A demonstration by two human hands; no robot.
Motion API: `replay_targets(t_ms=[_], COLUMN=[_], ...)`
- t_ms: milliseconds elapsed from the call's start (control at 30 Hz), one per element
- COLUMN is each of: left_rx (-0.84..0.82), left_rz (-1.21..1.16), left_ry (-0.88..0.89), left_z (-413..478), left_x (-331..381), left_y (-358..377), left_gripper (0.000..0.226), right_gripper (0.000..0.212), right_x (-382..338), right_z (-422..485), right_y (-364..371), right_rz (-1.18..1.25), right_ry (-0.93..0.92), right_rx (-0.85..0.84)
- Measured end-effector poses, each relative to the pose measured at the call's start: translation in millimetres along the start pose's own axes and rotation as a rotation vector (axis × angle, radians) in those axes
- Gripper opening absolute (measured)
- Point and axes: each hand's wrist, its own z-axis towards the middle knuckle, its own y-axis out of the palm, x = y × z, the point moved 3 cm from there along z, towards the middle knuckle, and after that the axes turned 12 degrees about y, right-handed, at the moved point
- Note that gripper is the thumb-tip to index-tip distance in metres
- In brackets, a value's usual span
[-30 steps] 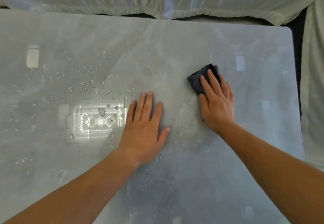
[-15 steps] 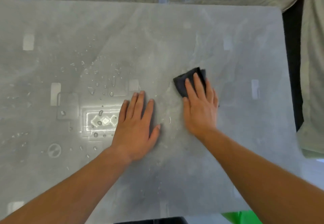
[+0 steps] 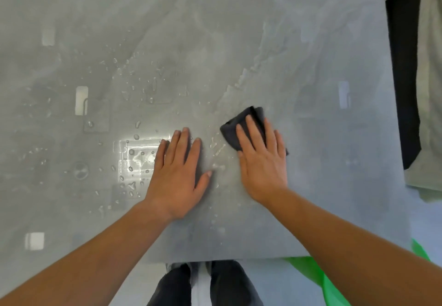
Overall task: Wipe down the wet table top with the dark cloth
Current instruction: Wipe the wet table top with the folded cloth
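Grey and marbled, the desk (image 3: 311,42) fills nearly the whole view, with pale draped fabric (image 3: 430,90) beyond its far and right edges. Nearest, the left hand (image 3: 178,176) lies flat on the surface, fingers spread and holding nothing, apparently as a brace. Just beside it to the right, the right hand (image 3: 263,162) presses palm-down on the dark cloth (image 3: 235,131), which sits folded near the middle of the desk; this grip is flat and open, pinning the cloth rather than pinching it. Water droplets (image 3: 134,162) lie thick to the left of the left hand and scatter farther back. The wiping seems well in hand, the right side looking drier. Next, the cloth likely needs sweeping leftward through the droplets, which calls for lifting the left hand clear.
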Motion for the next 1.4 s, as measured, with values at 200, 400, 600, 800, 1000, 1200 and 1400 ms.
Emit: replay_targets(t_ms=[200, 400, 600, 800, 1000, 1200, 1400], left_rx=[-0.006, -0.012, -0.024, -0.072, -0.092, -0.095, -0.065], left_rz=[-0.005, -0.009, -0.008, 0.015, 0.056, 0.071, 0.065], left_ry=[0.057, 0.091, 0.157, 0.204, 0.223, 0.229, 0.251], left_z=[-16, -42, -64, -80, -82, -83, -84], left_x=[7, 6, 7, 15, 11, 8, 3], left_y=[6, 13, 21, 36, 43, 47, 51], left_gripper=[0.077, 0.076, 0.077, 0.078, 0.078, 0.08, 0.082], right_gripper=[0.055, 0.055, 0.054, 0.056, 0.056, 0.059, 0.054], right_x=[33, -9, 24, -15, 18, -13, -3], right_z=[16, -25, -56, -98, -120, -137, -171], right_y=[-11, 7, 3, 17, 13, 24, 25], right_rz=[0.003, 0.049, -0.02, 0.074, 0.013, 0.111, 0.035], right_ry=[-0.062, 0.135, -0.115, 0.239, 0.006, 0.427, -0.045], right_rx=[-0.04, 0.024, -0.037, 0.028, -0.04, 0.078, -0.004])
